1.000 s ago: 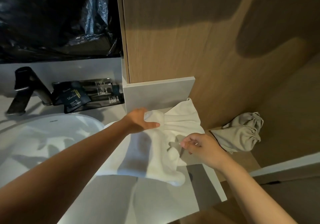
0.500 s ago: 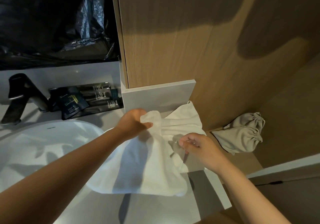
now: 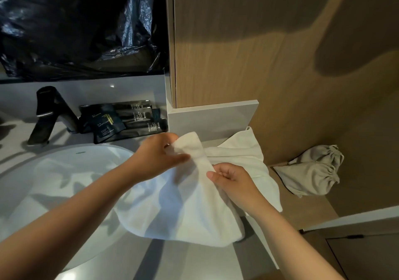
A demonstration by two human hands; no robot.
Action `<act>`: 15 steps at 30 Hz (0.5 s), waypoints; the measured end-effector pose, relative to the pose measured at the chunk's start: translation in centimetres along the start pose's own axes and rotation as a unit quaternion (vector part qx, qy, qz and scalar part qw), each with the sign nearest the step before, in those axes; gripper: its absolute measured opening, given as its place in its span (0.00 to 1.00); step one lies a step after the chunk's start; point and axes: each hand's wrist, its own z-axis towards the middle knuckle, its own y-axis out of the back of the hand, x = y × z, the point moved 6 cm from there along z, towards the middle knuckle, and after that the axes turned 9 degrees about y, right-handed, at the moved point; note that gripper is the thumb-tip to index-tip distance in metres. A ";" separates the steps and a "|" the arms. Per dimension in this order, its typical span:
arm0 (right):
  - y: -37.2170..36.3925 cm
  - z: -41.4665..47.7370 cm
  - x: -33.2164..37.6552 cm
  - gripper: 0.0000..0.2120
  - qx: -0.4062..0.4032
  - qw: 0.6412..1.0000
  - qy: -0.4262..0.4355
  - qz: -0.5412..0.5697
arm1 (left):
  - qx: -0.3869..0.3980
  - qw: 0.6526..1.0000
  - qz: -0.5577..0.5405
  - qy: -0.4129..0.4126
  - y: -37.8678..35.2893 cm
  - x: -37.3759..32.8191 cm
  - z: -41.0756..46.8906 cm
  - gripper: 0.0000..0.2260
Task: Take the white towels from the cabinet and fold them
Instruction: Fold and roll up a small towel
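Note:
A white towel [image 3: 185, 210] hangs bunched over the grey counter [image 3: 194, 262], partly lifted, its far corner lying against the wooden cabinet side. My left hand [image 3: 157, 154] pinches the towel's upper edge near the counter's back. My right hand [image 3: 233, 182] grips a fold of the same towel just to the right and lower. Most of the cloth sags below both hands, over the rim of the basin.
A white basin [image 3: 71, 171] lies at left with a dark tap [image 3: 49, 115] behind it. Black sachets [image 3: 121, 122] rest by the wall. A beige drawstring bag [image 3: 313, 171] sits on the wooden shelf at right. Wooden panel [image 3: 259, 52] rises ahead.
The towel has been raised off the counter and gathered. My right hand moved in from beside the cloth and took hold of a fold; my left hand kept its hold on the upper edge.

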 end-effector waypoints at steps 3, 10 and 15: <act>0.1 -0.2 0.6 0.08 -0.021 0.999 0.027 0.019 | 0.013 0.999 -0.029 0.011 0.8 -0.8 -0.3 0.17; 0.2 -1.2 2.3 0.08 -0.031 0.994 0.108 0.014 | 0.031 0.994 -0.075 -0.068 1.1 -3.8 -0.6 0.04; 0.6 -2.6 0.8 0.18 -0.027 0.997 0.062 -0.023 | -0.115 0.987 -0.066 -0.092 3.7 -3.3 -0.3 0.08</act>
